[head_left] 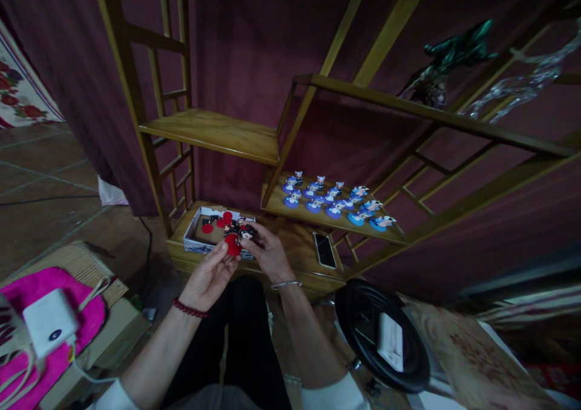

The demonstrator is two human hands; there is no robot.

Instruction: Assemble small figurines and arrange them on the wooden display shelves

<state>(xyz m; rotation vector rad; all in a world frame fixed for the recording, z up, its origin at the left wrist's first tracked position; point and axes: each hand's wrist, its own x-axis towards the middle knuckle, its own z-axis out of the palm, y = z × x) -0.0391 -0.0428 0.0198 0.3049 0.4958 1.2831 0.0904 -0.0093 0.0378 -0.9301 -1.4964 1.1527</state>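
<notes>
Dark-haired figurine (247,233) and red base (233,245) are in the fingertips, above the right end of the white-sided box (194,247); whether they are joined I cannot tell. The left hand (212,272) pinches the red base between thumb and fingers; the right hand (271,253) holds the figurine near its head. Red discs (207,228) lie inside the box. To the box's right rests a phone (324,250); beyond the box on that side, a raised board (273,197) bears blue and purple figurines (336,208). Such a fingertip hold looks easy to lose: a slip or uneven push could drop a piece among others in the box, or past its near wall.
</notes>
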